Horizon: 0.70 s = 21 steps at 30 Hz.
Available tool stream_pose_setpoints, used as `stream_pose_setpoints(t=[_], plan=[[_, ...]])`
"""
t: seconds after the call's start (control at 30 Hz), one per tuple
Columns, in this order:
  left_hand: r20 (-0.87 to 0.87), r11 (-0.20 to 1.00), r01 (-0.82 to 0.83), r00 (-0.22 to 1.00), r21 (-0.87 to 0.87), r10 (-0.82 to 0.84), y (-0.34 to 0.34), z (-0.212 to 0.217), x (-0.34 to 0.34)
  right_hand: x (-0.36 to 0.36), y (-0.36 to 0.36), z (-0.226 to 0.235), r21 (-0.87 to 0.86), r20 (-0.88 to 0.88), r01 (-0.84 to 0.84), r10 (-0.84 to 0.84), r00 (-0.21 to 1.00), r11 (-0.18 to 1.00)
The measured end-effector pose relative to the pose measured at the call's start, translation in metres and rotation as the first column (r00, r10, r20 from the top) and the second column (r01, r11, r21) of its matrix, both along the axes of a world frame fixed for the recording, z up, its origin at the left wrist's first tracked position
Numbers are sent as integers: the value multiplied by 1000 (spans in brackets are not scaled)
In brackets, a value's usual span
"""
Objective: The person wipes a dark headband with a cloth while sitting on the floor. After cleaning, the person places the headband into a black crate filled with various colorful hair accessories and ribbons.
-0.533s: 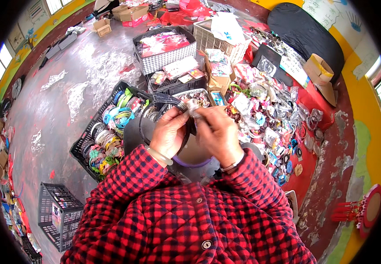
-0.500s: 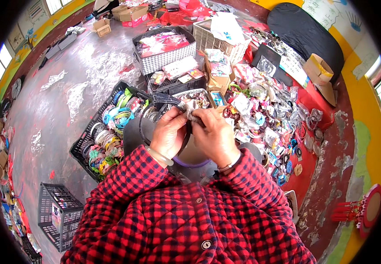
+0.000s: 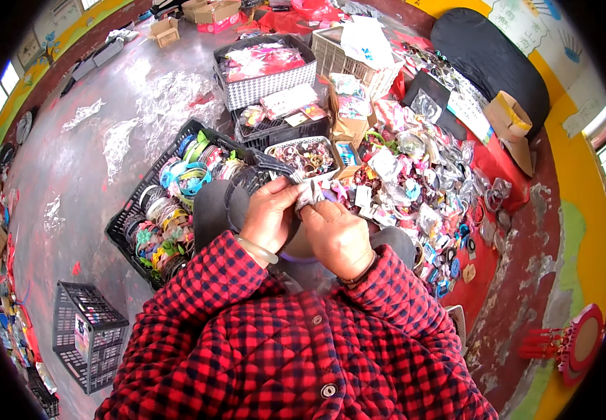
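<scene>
Both my hands meet above my lap on a dark grey headband (image 3: pixel 266 162) with a light grey fabric piece (image 3: pixel 309 194) at its middle. My left hand (image 3: pixel 268 215) pinches the band beside that piece, and the band's loop hangs to the left of it. Close against it, my right hand (image 3: pixel 338 236) is closed with fingers curled on the light grey fabric. Its fingertips are partly hidden. Below the hands, between my knees, shows part of a round tub (image 3: pixel 299 257) with a purple rim.
A black crate (image 3: pixel 122 241) of colourful headbands stands at my left. Ahead are a white basket (image 3: pixel 336 170) of small hair accessories and a checked basket (image 3: pixel 264 89). Loose packaged accessories (image 3: pixel 415 182) heap on red cloth at the right. Another black crate (image 3: pixel 91 343) lies lower left.
My right hand has turned and moved slightly down, its fingers now curled more over the light grey fabric. My left hand keeps its pinch on the headband. The view has shifted a little.
</scene>
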State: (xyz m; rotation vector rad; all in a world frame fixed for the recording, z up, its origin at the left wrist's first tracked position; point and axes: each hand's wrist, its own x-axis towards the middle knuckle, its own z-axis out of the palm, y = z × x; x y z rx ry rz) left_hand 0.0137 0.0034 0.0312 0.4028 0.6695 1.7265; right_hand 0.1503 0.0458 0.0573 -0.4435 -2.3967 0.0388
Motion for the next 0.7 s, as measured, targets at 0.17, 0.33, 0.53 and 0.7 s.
stream_pose_setpoints(t=[0.17, 0.33, 0.53, 0.7], plan=[[2, 998, -18, 1000, 55, 18, 1, -7, -11, 13, 5, -8, -376, 26, -26, 39, 999, 926], [-35, 992, -116, 992, 44, 118, 2, -11, -18, 22, 27, 14, -670, -91, 50, -149, 985, 741], [8, 996, -83, 997, 30, 83, 0, -4, -1, -22, -1, 5, -534, -308, -78, -108, 945, 842], [14, 999, -40, 999, -17, 40, -4, -7, 1, -15, -2, -10, -505, -169, -57, -33, 985, 861]])
